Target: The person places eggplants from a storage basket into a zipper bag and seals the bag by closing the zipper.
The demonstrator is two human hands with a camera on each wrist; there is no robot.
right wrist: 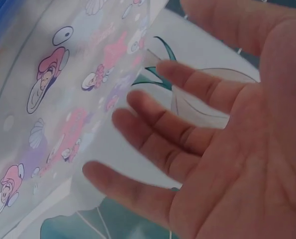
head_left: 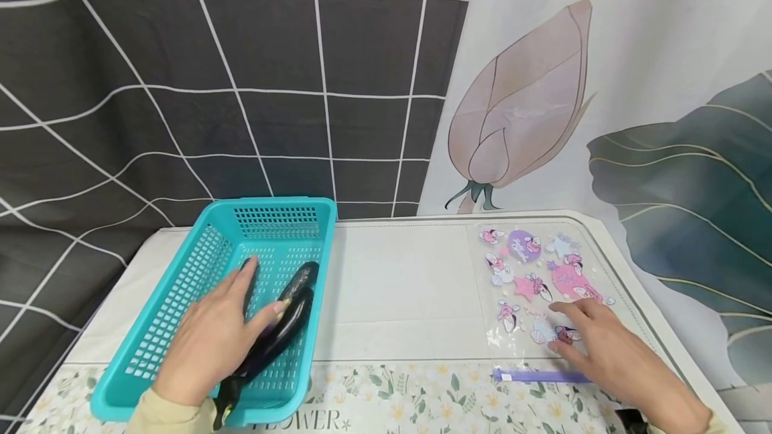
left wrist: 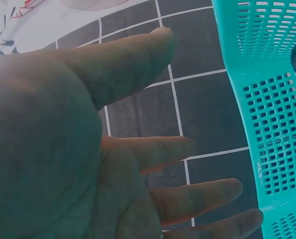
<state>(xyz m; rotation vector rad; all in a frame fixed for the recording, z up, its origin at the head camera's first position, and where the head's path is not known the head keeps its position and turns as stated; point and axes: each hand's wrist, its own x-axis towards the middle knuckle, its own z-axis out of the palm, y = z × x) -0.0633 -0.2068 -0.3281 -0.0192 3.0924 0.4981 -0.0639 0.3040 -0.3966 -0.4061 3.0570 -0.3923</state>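
My left hand (head_left: 208,330) hovers in the turquoise basket (head_left: 322,333), its fingers extended and thumb spread; in the left wrist view the palm holds nothing. Under and beside it lie a long glossy eggplant (head_left: 280,333), its stem end towards the basket's near edge, and a dark, rougher-skinned vegetable (head_left: 303,278). Another dark piece (head_left: 250,286) is mostly hidden behind the fingers. On the right, my right hand (head_left: 609,347) is over a clear zip bag (head_left: 525,286) printed with pink and purple cartoon shells and stars. Its fingers are loosely bent and grip nothing.
Both the basket and the bag lie on a white table with a flowered cloth strip (head_left: 422,394) along the front. The bag's purple zip (head_left: 531,376) faces the near side. Behind the table hang a dark checked curtain (head_left: 374,126) and a white flower-printed one (head_left: 633,86).
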